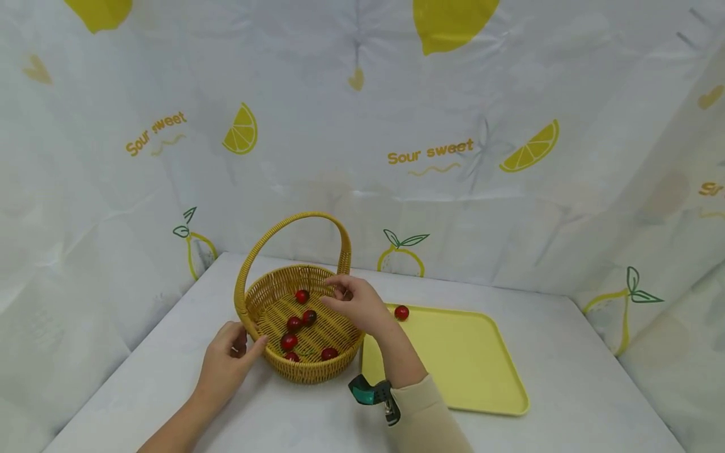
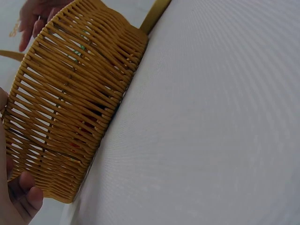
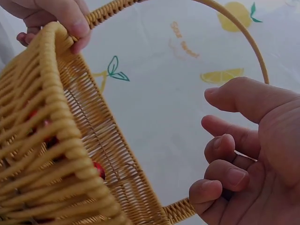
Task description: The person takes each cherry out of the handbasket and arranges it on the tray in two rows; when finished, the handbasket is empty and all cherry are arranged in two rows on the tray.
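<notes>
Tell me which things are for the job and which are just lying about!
For the job, it seems:
yellow basket, its rim held by the left hand
red fruits inside it, with the empty right hand above
probably the yellow tray and its lone red fruit

Just around:
white table
lemon-print cloth behind

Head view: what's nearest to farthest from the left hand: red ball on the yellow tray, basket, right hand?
1. Basket: left hand grips its left rim.
2. Right hand: over basket's right side.
3. Red ball: farther right, on yellow tray.
</notes>
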Available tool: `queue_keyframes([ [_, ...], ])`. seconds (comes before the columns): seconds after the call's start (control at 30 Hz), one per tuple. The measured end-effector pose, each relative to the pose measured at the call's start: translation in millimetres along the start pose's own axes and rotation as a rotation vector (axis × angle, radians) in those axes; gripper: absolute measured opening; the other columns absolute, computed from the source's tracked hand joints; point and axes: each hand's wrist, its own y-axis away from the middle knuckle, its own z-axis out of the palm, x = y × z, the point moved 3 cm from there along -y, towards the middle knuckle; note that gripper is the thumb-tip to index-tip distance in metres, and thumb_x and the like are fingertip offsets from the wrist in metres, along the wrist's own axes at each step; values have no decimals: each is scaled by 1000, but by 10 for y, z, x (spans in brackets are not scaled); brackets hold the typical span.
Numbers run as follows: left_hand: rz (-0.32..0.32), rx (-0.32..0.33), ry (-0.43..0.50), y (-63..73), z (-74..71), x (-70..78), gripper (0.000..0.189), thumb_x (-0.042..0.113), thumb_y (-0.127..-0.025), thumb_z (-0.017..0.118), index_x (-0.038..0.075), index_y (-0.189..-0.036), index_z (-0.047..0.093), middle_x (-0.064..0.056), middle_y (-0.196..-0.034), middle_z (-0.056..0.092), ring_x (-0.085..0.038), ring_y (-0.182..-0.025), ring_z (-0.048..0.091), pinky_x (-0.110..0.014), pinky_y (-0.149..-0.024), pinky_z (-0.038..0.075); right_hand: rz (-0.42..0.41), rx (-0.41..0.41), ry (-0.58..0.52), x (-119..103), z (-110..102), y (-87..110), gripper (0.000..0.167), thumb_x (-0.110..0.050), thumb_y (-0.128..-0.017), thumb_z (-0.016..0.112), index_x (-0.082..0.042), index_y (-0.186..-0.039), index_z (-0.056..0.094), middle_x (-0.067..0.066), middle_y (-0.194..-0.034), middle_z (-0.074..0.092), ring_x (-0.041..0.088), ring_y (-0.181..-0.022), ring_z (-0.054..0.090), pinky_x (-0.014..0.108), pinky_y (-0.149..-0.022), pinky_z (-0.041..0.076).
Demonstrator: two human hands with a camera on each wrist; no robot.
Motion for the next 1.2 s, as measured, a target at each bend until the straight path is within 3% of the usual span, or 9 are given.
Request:
queue_keyframes([
  [0.17,7,1,-12,-3,-8,19,26,11,-89,81,13,-84,55,-3,-80,47,-15,-69,45,-22,-56,41,-2,-38,-22,-5,235,-16,26,-20,-95,76,-13,-120,71,0,-81,49,14,-71,46,26,-59,38],
  [0.33,8,5,-13,-1,-16,6,26,12,-89,81,13,-84,56,-4,-79,48,-15,-68,46,-22,-56,42,13,-75,52,27,477,-19,25,-23,-95,76,-17,-119,72,-2,-82,51,12,-73,48,26,-60,39],
  [0.53,22,15,-10,3,7,-36,25,11,-88,82,13,-86,58,-4,-80,49,-12,-68,45,-22,-56,42,31,-131,125,62,713,3,29,-21,-96,75,-11,-123,71,-2,-81,52,10,-71,47,24,-59,39],
  [0.83,-11,-7,10,19,59,-12,26,14,-89,82,9,-85,56,-1,-80,46,-14,-69,45,-23,-56,42,139,-233,194,194,748,64,32,-27,-97,74,-11,-124,71,-1,-81,55,12,-73,48,27,-61,40],
  [1.0,3,-8,8,12,45,4,26,13,-89,82,11,-85,56,-1,-80,46,-14,-68,45,-23,-56,41,160,-312,330,185,769,64,35,-32,-98,71,-20,-130,70,-2,-110,69,15,-97,60,39,-85,52],
  [1.1,6,-1,-2,8,23,-1,26,14,-89,82,13,-86,56,0,-79,46,-13,-68,44,-22,-56,41,163,-353,399,165,808,56,39,-32,-99,69,-22,-136,66,-1,-127,67,19,-117,61,47,-100,48],
  [1.2,7,5,2,0,28,-9,26,14,-89,82,14,-85,57,0,-79,46,-13,-68,44,-22,-56,41,171,-360,428,159,827,50,40,-28,-100,68,-21,-140,64,0,-132,66,22,-125,59,49,-103,47],
])
